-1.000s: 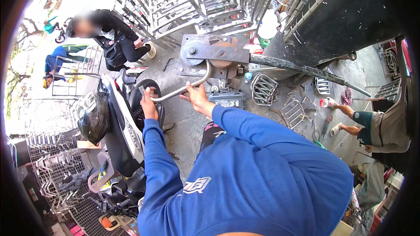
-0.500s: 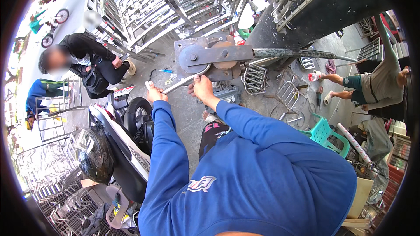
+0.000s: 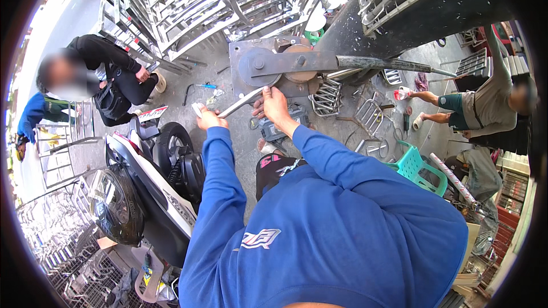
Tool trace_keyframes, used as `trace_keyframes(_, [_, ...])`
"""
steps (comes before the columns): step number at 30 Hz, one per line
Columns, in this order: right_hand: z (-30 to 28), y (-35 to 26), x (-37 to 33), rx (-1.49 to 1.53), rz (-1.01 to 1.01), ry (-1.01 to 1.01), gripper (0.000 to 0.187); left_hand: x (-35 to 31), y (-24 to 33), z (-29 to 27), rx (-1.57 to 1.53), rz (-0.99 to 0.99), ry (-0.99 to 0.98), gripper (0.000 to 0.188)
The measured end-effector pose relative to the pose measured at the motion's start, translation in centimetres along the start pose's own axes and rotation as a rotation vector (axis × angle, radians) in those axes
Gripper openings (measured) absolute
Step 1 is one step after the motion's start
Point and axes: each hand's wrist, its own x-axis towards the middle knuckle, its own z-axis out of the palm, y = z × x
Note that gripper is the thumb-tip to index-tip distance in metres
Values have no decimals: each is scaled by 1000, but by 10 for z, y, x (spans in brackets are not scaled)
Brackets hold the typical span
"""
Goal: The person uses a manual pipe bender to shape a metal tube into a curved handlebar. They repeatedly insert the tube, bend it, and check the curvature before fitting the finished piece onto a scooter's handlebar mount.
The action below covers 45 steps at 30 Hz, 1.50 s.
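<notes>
My left hand point(image 3: 212, 118) is closed around the outer end of a silvery metal tube point(image 3: 242, 102). From there the tube slants up to the round die of a tube bender point(image 3: 258, 66). Close to the die, my right hand point(image 3: 274, 106) grips the tube, its thumb on top and its fingers curled beneath. The bender has a flat steel arm point(image 3: 302, 63) across two round dies, bolted to a dark plate. A long steel lever point(image 3: 388, 64) runs from that arm to the right. How the tube sits against the die is partly hidden by my thumb.
A scooter point(image 3: 151, 188) with a black helmet point(image 3: 117, 206) stands on my left. Beyond it sits a person in black point(image 3: 123, 82). Metal frames point(image 3: 205, 11) are stacked ahead. A dark post point(image 3: 411, 28), a green plastic chair point(image 3: 419, 168) and another person point(image 3: 491, 105) are to the right.
The whole view has shifted slightly. My right hand has moved up the tube, nearer the bender's die. My left hand keeps its hold on the outer end.
</notes>
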Motion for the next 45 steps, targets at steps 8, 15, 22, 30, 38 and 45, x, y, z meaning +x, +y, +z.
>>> trace_keyframes(8, [-10, 11, 5, 105, -57, 20, 43, -45, -16, -18, -41, -49, 102, 36])
trace_keyframes(15, [-19, 5, 6, 26, -44, 8, 45, -65, -46, -51, -169, -97, 30, 37])
trace_keyframes(22, [-15, 8, 19, 91, -20, 31, 45, -20, 15, -44, -103, -334, -230, 36])
trace_keyframes(30, [-35, -1, -4, -219, -8, -117, 43, -31, 8, -54, -234, -454, -157, 46])
trace_keyframes(38, [-14, 12, -9, -117, -46, -73, 39, -25, 10, -45, -130, -406, -115, 42])
trace_keyframes(45, [-8, 11, -10, 179, 33, -176, 41, -12, 13, -42, -58, -337, -264, 41])
